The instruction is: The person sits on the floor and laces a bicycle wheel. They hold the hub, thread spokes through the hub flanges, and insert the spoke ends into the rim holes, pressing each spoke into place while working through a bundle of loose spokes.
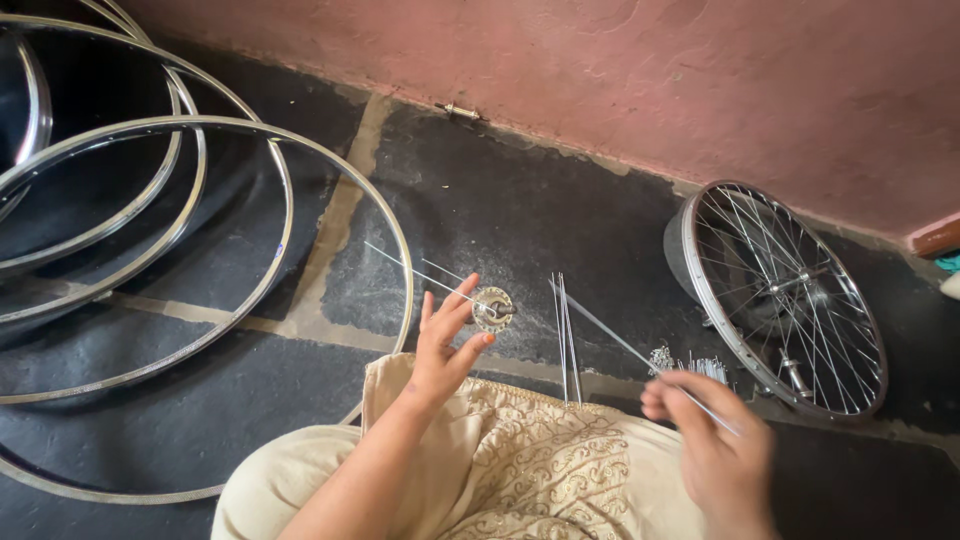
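My left hand [446, 345] holds a small metal wheel hub [492, 308] by its flange, above the dark stone floor. Two thin spokes [415, 268] stick out of the hub toward the left. My right hand [712, 440] is blurred and pinches a long thin spoke [610, 330] that slants up toward the hub. A few more spokes [566, 335] stand upright between my hands, resting on my lap. A bundle of loose spokes [690, 365] lies on the floor just past my right hand.
Several bare metal rims [200, 125] lie overlapping on the floor at the left. A spoked wheel stack [785, 295] leans by the pink wall [650, 70] at the right. A small metal part [460, 110] lies at the wall's foot. Cream embroidered cloth [530, 465] covers my lap.
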